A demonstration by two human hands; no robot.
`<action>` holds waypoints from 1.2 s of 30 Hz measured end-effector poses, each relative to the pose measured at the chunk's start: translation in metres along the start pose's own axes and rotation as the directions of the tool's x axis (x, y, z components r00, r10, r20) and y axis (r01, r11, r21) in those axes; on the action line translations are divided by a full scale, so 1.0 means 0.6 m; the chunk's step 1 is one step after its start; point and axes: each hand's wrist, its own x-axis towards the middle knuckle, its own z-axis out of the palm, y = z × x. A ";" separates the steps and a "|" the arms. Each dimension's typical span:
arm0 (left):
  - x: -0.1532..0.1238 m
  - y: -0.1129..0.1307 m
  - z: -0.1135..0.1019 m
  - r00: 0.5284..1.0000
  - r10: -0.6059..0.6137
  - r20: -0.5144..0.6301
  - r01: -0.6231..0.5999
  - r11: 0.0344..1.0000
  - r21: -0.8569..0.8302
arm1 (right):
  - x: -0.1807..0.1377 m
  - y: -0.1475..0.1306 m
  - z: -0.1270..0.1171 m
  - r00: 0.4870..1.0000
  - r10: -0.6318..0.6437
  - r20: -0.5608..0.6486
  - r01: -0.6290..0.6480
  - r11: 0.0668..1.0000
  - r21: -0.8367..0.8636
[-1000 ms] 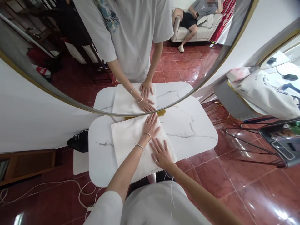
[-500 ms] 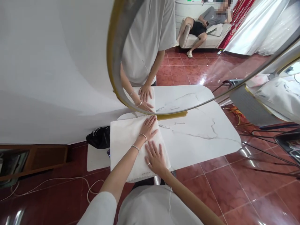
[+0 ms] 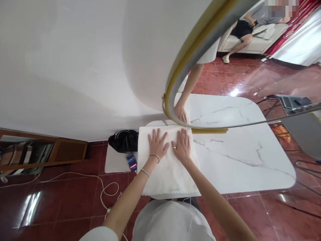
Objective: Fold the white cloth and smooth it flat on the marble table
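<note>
A white cloth [image 3: 170, 179] with a scalloped edge lies spread flat over the left end of the marble-patterned white table [image 3: 240, 150]. My left hand [image 3: 157, 144] rests palm down on the cloth's upper left part, fingers spread. To its right, my right hand [image 3: 182, 145] also presses flat on the cloth near its upper right corner, fingers stretched out and closer together. Neither hand grips anything. A ring shows on my right hand, and two bracelets circle my left wrist.
A large round mirror [image 3: 172, 88] with a yellow rim stands behind the table, reflecting the room and a seated person. Left of the cloth, a black bag [image 3: 124, 141] and a phone [image 3: 132, 162] lie on a pale surface. A white cable [image 3: 101, 180] trails over the red tiles.
My left hand has moved left across the cloth, away from its upper right corner. My right hand has slid upward toward that corner. The view has shifted left.
</note>
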 end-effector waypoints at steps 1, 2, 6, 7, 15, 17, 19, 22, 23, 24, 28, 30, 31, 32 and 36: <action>0.006 0.006 0.004 1.000 -0.011 -0.006 0.011 1.000 -0.003 | 0.008 0.004 0.005 1.000 0.005 0.006 -0.005 1.000 -0.014; 0.012 0.012 0.007 1.000 -0.024 -0.014 0.024 1.000 -0.007 | 0.015 0.008 0.008 1.000 0.002 0.013 -0.002 1.000 -0.027; 0.043 0.025 0.016 0.997 -0.073 -0.036 0.073 0.997 -0.022 | 0.049 0.013 0.012 0.998 0.012 0.069 -0.007 0.998 -0.070; 0.051 0.024 0.017 0.996 -0.082 -0.037 0.081 0.996 -0.026 | 0.061 0.012 0.014 0.995 0.028 0.096 -0.020 0.997 -0.081; 0.144 0.007 0.014 0.993 -0.118 -0.020 0.117 0.991 -0.062 | 0.174 0.004 0.040 0.967 0.137 0.216 -0.112 0.986 -0.121; 0.152 0.005 0.012 0.992 -0.123 -0.002 0.123 0.990 -0.067 | 0.179 0.002 0.038 0.965 0.140 0.224 -0.116 0.986 -0.119; 0.139 0.006 0.010 0.991 -0.132 0.004 0.132 0.989 -0.064 | 0.163 0.001 0.030 0.968 0.117 0.220 -0.095 0.990 -0.108; 0.080 0.011 0.004 0.990 -0.141 0.003 0.141 0.989 -0.044 | 0.109 0.003 0.011 0.987 0.009 0.162 0.005 0.997 -0.082; 0.054 0.013 0.001 0.991 -0.136 0.005 0.136 0.990 -0.040 | 0.089 0.004 0.005 0.990 -0.032 0.138 0.043 0.996 -0.077; 0.030 0.015 -0.002 0.992 -0.127 0.010 0.127 0.991 -0.039 | 0.069 0.005 -0.001 0.991 -0.065 0.118 0.074 0.994 -0.076; -0.024 0.022 -0.010 0.995 -0.097 0.034 0.099 0.994 -0.044 | 0.032 0.010 -0.009 0.987 -0.093 0.133 0.105 0.991 -0.086; -0.015 0.023 -0.009 0.994 -0.101 0.039 0.103 0.994 -0.045 | 0.044 0.010 -0.005 0.987 -0.073 0.145 0.087 0.991 -0.099; -0.002 0.022 -0.007 0.994 -0.103 0.038 0.105 0.993 -0.047 | 0.055 0.009 -0.003 0.987 -0.055 0.150 0.071 0.992 -0.106; 0.013 0.020 -0.005 0.994 -0.104 0.037 0.106 0.993 -0.051 | 0.070 0.007 0.001 0.988 -0.034 0.154 0.052 0.992 -0.114; 0.072 0.002 0.000 0.993 -0.113 0.030 0.115 0.991 -0.066 | 0.132 -0.007 0.018 0.977 0.070 0.201 -0.043 0.990 -0.137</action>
